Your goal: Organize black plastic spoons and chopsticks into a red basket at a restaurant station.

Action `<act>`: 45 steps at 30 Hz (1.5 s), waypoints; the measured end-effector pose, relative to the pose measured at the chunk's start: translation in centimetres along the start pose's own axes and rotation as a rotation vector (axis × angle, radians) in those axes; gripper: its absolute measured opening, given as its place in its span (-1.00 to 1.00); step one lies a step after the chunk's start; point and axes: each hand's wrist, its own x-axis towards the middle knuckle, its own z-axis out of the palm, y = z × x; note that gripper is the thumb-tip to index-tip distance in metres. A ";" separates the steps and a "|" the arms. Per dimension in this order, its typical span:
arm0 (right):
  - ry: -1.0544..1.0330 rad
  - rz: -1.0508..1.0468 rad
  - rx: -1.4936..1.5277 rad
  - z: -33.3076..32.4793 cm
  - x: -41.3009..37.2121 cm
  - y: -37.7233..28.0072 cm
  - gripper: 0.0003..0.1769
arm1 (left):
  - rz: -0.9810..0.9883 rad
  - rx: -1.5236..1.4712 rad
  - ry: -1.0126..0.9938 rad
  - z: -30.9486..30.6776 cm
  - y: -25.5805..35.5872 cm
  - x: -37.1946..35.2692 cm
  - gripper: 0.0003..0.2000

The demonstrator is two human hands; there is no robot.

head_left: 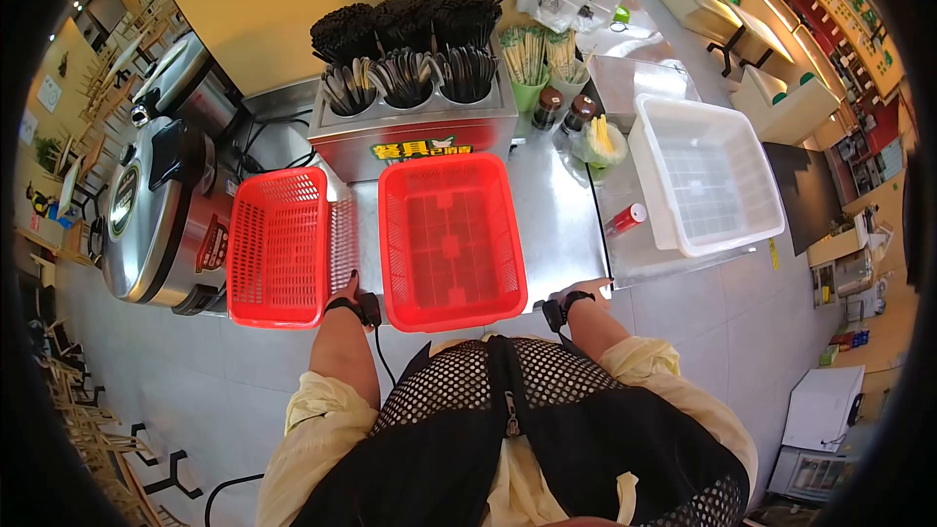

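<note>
Left hand (349,289), right hand (591,291) at counter (561,224), mid-frame | can't tell closure | seemingly between steps | lifting middle basket (459,316) needs both

Lone head view: looks forward, steeply down, over wearer's black garment (420,468) onto counter (561,224) close ahead.

On the red front of the cutlery box (415,129), at the far side of the counter, large yellow characters on a green ground (392,151) read 餐具, "tableware"; the smaller characters to their right seem to be 已消毒, "disinfected". Dark print on the white plastic bag (558,2), far right, cannot be made out. The red label (213,242) on the near rice cooker (161,249), left, and the markings on the red can (623,222), right, are too small to read.
</note>
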 end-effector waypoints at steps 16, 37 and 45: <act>-0.003 0.020 0.076 -0.6 -0.2 -0.1 -0.19 | -0.087 -0.097 0.050 0.9 0.0 -3.2 -0.32; 0.002 -0.016 0.169 0.5 1.9 0.4 -0.12 | 0.298 0.494 0.021 -1.1 0.0 5.2 -0.25; -0.061 -0.005 0.150 0.4 1.7 0.4 -0.13 | 0.017 -0.031 0.014 0.5 -0.4 1.0 -0.35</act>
